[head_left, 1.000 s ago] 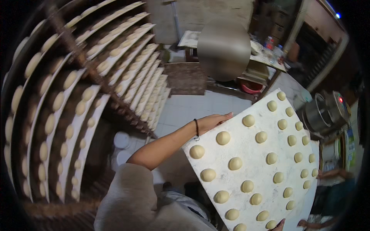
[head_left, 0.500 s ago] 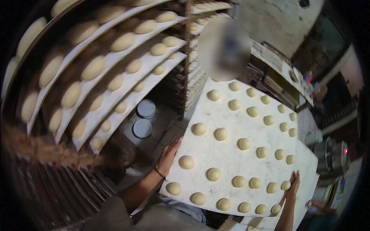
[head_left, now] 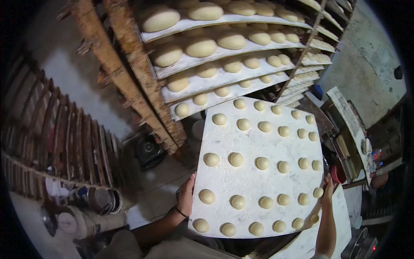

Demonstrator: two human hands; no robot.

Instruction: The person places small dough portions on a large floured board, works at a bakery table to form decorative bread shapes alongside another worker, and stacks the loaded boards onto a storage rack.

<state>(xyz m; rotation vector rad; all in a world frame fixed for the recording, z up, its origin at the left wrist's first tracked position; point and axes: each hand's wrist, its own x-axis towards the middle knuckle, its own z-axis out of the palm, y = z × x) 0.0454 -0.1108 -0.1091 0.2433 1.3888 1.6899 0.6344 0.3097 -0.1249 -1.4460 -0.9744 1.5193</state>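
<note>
A wide white board [head_left: 258, 181] is held out in front of me, dusted with flour and bearing rows of round dough balls [head_left: 261, 163]. My left hand [head_left: 186, 196] grips its left edge near the front corner, its fingers partly hidden under the board. Opposite, my right hand [head_left: 328, 190] grips the right edge, close beside a dough ball at the rim. The far edge lies in front of and below the lowest loaded board [head_left: 235, 96] of a wooden rack [head_left: 129, 52]. Larger dough balls [head_left: 201, 47] sit on the boards higher up.
Another slatted rack [head_left: 69, 138] stands at the left, with metal pots [head_left: 101, 200] below it. A white work surface [head_left: 302, 246] lies under the board at lower right. Further back on the right is a table [head_left: 347, 110]. A second loaded rack [head_left: 312, 69] stands behind.
My view has turned left, so the rack now stands more directly ahead. I have swung the loaded board left with both hands, its far edge now near the rack's lowest boards.
</note>
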